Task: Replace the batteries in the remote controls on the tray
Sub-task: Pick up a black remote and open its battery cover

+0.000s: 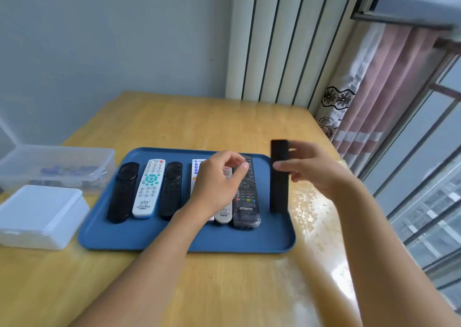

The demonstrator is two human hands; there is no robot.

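A blue tray [154,239] lies on the wooden table with several remotes side by side. My right hand [314,169] grips a plain black remote [279,189] near its top, holding it upright above the tray's right edge. My left hand [219,182] hovers over the middle remotes with loosely curled fingers and nothing in it. It partly hides a white remote [195,169] and a grey remote [223,214]. Beside them lies a black remote in clear wrap [247,202]. Further left are a black remote [123,192], a white remote with teal buttons [148,189] and another black remote [171,189].
A clear lidded box [57,167] holding blue items stands left of the tray, with a white lidded box [40,217] in front of it. The wooden table [224,289] reaches a wall, a radiator, a curtain [374,90] and windows at the right.
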